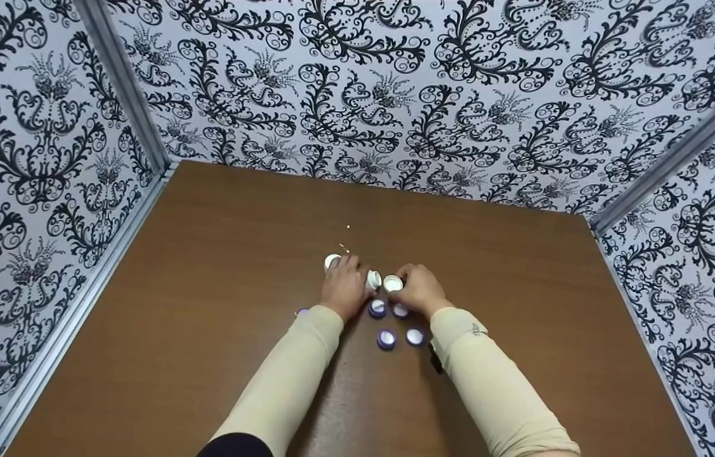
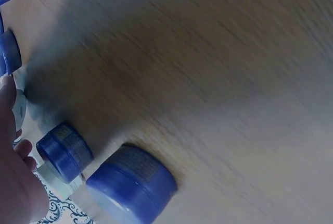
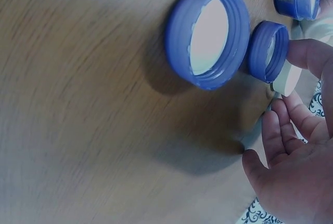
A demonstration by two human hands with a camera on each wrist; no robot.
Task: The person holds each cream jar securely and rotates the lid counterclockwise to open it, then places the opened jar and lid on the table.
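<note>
Near the middle of the table, my left hand (image 1: 344,291) holds a small white jar (image 1: 373,280) at its thumb side, the mouth showing. Just right of it, my right hand (image 1: 422,289) pinches a white lid (image 1: 393,284) between thumb and fingers, its hollow inside facing up. In the right wrist view the lid (image 3: 289,78) sits close behind a blue lid (image 3: 269,52). Nearer the body stand two open blue jars (image 1: 386,339), beside blue lids (image 1: 415,336) that lie hollow side up. The left palm hides part of the white jar.
Another white round piece (image 1: 332,261) lies beyond the left fingertips, with small white bits (image 1: 343,247) scattered nearby. A blue-purple object (image 1: 302,311) is partly hidden by the left sleeve. Patterned walls (image 1: 357,95) enclose the brown table (image 1: 236,216) at the back and sides.
</note>
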